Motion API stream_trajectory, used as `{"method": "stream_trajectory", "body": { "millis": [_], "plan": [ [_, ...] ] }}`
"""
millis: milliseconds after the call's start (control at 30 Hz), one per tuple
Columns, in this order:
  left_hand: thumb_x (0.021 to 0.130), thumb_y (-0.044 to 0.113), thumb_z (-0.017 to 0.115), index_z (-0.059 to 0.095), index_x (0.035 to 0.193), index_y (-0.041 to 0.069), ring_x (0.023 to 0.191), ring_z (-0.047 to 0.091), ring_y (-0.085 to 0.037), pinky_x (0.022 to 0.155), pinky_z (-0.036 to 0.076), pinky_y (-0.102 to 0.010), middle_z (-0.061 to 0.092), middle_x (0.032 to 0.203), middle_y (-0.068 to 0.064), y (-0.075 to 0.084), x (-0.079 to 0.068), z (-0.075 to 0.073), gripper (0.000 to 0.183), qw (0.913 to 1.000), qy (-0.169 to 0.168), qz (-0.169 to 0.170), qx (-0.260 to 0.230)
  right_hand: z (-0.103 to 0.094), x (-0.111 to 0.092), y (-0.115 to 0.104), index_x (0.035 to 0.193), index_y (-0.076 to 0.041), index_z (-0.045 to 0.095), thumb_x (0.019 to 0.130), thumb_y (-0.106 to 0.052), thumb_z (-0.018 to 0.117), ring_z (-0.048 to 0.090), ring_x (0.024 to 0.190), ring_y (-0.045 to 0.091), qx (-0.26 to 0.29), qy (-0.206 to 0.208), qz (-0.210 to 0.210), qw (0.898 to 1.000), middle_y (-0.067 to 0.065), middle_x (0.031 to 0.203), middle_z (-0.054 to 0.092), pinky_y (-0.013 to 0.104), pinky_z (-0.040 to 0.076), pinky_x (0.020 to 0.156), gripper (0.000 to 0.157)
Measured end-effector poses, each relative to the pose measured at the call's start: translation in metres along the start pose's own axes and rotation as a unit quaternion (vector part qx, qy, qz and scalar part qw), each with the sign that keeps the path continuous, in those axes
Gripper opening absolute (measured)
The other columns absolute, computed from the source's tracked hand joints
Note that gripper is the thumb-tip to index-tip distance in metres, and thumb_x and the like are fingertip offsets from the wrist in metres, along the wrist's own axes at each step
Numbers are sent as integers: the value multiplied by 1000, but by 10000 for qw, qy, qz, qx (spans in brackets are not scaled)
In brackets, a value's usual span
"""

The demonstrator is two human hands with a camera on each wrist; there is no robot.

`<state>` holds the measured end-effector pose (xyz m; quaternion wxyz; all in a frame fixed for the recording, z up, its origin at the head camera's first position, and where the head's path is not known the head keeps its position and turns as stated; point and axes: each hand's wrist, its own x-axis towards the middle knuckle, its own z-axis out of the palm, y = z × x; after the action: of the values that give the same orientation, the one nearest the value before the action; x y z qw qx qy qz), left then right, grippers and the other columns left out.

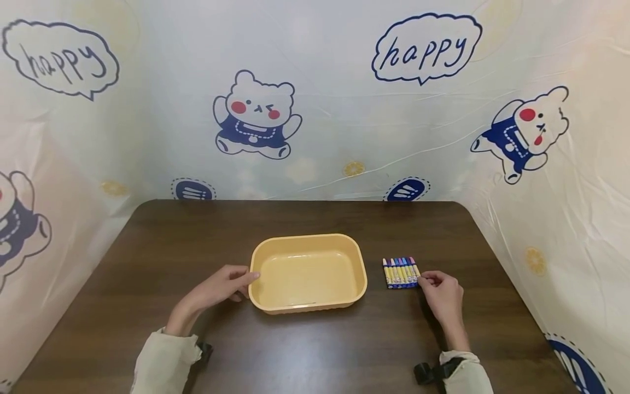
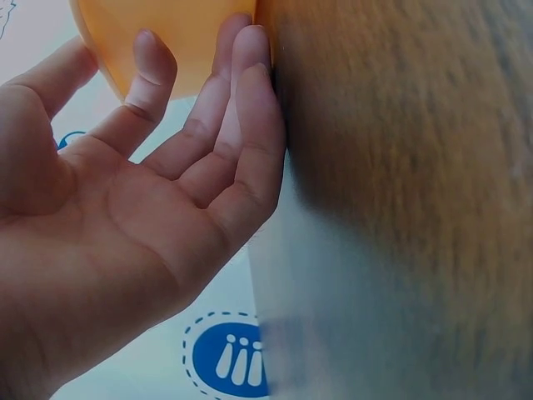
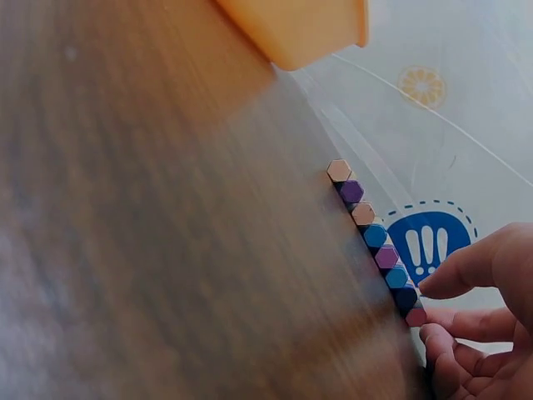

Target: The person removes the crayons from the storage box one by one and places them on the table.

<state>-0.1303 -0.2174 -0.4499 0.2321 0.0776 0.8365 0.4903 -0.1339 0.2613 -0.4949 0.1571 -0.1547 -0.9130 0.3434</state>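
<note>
A shallow yellow plastic tray (image 1: 307, 309) with rounded corners sits on the table. My left hand (image 1: 228, 284) holds its left end, the thumb over the rim and the other fingers against the outer wall; in the left wrist view those fingers (image 2: 254, 125) lie low beside the tabletop. To the tray's right, several crayons (image 1: 400, 273) with yellow and blue wrappers lie side by side in a flat row. My right hand (image 1: 444, 298) is at the row's right end, thumb and forefinger pinching the outermost, pink crayon (image 3: 415, 317). The right wrist view shows the crayons' hexagonal ends.
The dark brown wooden table (image 1: 305, 355) reaches back to a pale curtain (image 1: 334, 126) printed with bears and "happy" bubbles, which also hangs along both sides. Black straps with small devices (image 1: 433, 373) sit at my cuffs.
</note>
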Motion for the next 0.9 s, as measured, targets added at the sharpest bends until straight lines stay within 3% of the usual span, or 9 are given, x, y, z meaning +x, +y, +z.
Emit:
{"method": "stream_trajectory", "body": {
  "millis": [400, 900],
  "plan": [
    [89, 42, 49, 60, 94, 4, 81, 58, -27, 68, 50, -37, 64, 85, -9, -1, 0, 0, 40, 10000, 46, -5, 63, -1, -1, 3, 81, -10, 68, 79, -21, 65, 51, 66, 15, 69, -147, 45, 9999, 4, 74, 62, 26, 39, 56, 11],
    [89, 43, 50, 61, 95, 4, 79, 57, -26, 69, 49, -36, 63, 84, -11, -2, 0, -2, 41, 10000, -26, -79, -6, -1, 1, 10, 84, -14, 70, 85, -25, 59, 54, 71, 16, 259, -16, 32, 9997, 3, 79, 66, 28, 38, 62, 15]
  ]
}}
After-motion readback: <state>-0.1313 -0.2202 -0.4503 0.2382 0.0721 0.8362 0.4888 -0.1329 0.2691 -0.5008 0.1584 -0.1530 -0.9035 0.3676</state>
